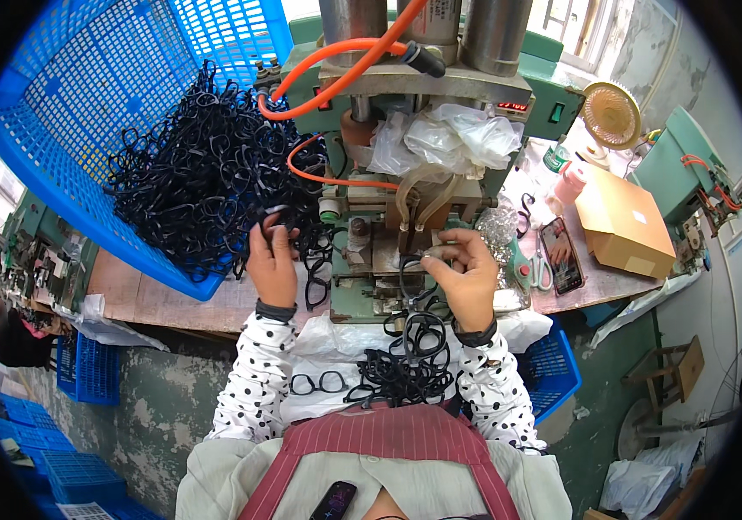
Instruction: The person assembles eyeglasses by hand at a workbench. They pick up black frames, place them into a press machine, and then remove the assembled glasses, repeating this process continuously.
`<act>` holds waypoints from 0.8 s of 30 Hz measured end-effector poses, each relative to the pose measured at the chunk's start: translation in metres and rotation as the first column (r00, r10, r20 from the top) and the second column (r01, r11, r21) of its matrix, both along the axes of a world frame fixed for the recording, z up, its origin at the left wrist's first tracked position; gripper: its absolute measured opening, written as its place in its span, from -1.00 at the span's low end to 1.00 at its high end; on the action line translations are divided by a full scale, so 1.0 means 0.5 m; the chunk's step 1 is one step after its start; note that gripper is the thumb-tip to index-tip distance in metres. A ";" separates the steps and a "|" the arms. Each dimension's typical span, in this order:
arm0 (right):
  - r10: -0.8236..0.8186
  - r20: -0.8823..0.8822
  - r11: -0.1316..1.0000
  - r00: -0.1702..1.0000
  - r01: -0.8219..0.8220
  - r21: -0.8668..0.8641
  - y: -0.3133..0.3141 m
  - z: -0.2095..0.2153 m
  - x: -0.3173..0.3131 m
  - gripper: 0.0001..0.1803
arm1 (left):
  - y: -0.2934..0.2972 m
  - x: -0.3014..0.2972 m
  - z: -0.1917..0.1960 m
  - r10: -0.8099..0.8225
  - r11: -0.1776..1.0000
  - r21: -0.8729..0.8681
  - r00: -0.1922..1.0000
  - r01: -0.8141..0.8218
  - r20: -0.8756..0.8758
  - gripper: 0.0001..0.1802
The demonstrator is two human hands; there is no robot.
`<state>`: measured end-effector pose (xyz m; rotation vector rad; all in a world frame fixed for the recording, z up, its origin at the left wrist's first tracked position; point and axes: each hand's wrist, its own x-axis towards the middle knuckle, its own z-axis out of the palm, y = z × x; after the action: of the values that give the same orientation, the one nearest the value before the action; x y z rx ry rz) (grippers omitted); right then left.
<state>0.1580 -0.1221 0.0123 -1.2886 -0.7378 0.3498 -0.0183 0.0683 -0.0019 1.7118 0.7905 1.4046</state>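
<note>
My left hand (272,264) is at the near edge of a large heap of black glasses frames (202,173), its fingers bent round one of them; the fingertips partly blend into the dark heap. My right hand (466,276) is at the bench machine (358,299), thumb and forefinger pinching a black glasses frame (412,270) at the metal fixture under the press head. Below it, more black frames (401,373) lie bunched on a white cloth (315,342) over my lap. One pair of frames (319,382) lies apart on the left.
The heap sits in a blue plastic basket (50,139), tilted toward me. Orange air hoses (328,82) cross the machine's front. To the right are scissors (542,270), a phone (561,254) and a cardboard box (622,221). Another blue basket (553,373) stands below the bench.
</note>
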 end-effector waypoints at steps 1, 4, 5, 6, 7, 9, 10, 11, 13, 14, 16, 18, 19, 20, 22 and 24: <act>-0.014 0.018 0.998 1.000 0.015 -0.058 0.001 -0.001 -0.003 -0.55 | -0.008 0.001 -0.009 -0.029 0.998 0.052 1.000 0.029 -0.001 -0.72; -0.039 0.024 0.984 0.999 0.042 -0.170 0.010 0.000 -0.008 -0.52 | -0.053 0.003 -0.006 -0.068 0.971 0.221 0.992 0.090 -0.107 -0.73; -0.047 0.030 0.982 0.998 0.051 -0.180 0.012 0.003 -0.008 -0.52 | -0.066 0.003 -0.001 -0.082 0.940 0.319 0.988 0.121 -0.135 -0.76; -0.054 0.036 0.980 0.998 0.060 -0.189 0.014 0.007 -0.008 -0.52 | -0.072 0.004 0.004 -0.056 0.880 0.457 0.984 0.128 -0.167 -0.76; -0.062 0.042 0.978 0.997 0.069 -0.197 0.017 0.009 -0.009 -0.51 | -0.078 0.005 0.009 -0.026 0.800 0.584 0.981 0.137 -0.195 -0.77; -0.057 0.012 0.987 0.998 0.058 -0.151 0.033 0.003 -0.002 -0.49 | -0.088 0.010 0.010 -0.092 0.774 0.592 0.966 0.222 -0.242 -0.74; -0.056 -0.002 0.990 0.998 0.055 -0.127 0.041 0.000 0.002 -0.47 | -0.094 0.013 0.012 -0.111 0.723 0.644 0.963 0.248 -0.246 -0.73; -0.055 -0.027 0.997 0.998 0.053 -0.054 0.051 -0.001 0.001 -0.46 | -0.101 0.016 0.017 -0.130 0.668 0.693 0.959 0.273 -0.253 -0.72; -0.042 -0.081 0.995 0.996 0.049 0.090 0.067 -0.004 -0.004 -0.43 | -0.120 0.022 0.030 -0.199 0.584 0.740 0.942 0.335 -0.269 -0.65; -0.042 -0.074 0.999 0.996 0.043 0.021 0.063 -0.006 0.002 -0.40 | -0.127 0.028 0.034 -0.261 0.537 0.746 0.919 0.394 -0.297 -0.61; -0.071 -0.039 0.997 0.997 0.071 -0.010 0.059 -0.009 0.001 -0.40 | -0.142 0.043 0.035 -0.395 0.443 0.742 0.852 0.504 -0.343 -0.54; -0.132 0.048 0.983 0.990 0.137 -0.125 0.042 -0.001 0.013 -0.43 | -0.160 0.065 0.038 -0.484 0.354 0.712 0.770 0.607 -0.416 -0.50; -0.192 0.120 0.976 0.974 0.202 -0.083 0.036 -0.017 0.038 -0.48 | -0.164 0.078 0.028 -0.516 0.327 0.701 0.741 0.633 -0.429 -0.52; -0.317 0.288 0.923 0.904 0.364 -0.126 0.026 -0.031 0.069 -0.51 | -0.165 0.086 0.022 -0.509 0.328 0.689 0.735 0.646 -0.448 -0.51; -0.492 0.627 0.698 0.605 0.704 -0.132 -0.006 -0.108 0.158 -0.55 | -0.161 0.092 0.012 -0.516 0.317 0.671 0.716 0.670 -0.470 -0.50; -0.409 0.508 0.610 0.758 0.641 -0.466 -0.058 -0.199 0.236 -0.62 | -0.154 0.091 0.006 -0.542 0.294 0.663 0.692 0.688 -0.478 -0.49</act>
<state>0.2758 -0.1513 -0.0873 -2.1830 -0.4900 -0.1791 0.0274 -0.0086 0.0012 2.4618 -0.6418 1.0662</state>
